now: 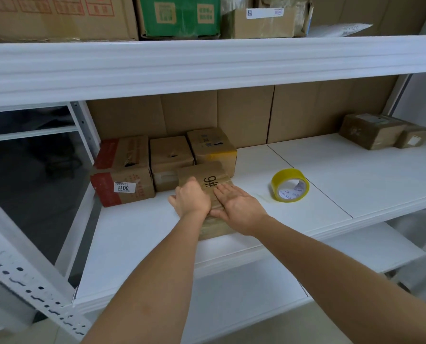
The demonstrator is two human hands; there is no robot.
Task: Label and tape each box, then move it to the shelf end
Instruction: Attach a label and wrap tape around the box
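A flat brown cardboard box marked "9#" [208,181] is laid on the white shelf board [132,234], just in front of three upright brown cardboard boxes [168,158] grouped at the left end. The left hand [190,198] is pressed on its top with fingers stretched forward; the right hand [236,203] is laid flat beside it, fingers straight, nothing being gripped. A yellow roll of tape [290,185] is stood on the shelf to the right, apart from the box. Two taped brown parcels [383,131] are seen at the far right end.

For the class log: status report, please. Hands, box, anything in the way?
Left hand and right hand flat on box. Box on shelf, marked 9#. Tape roll to the right, apart.
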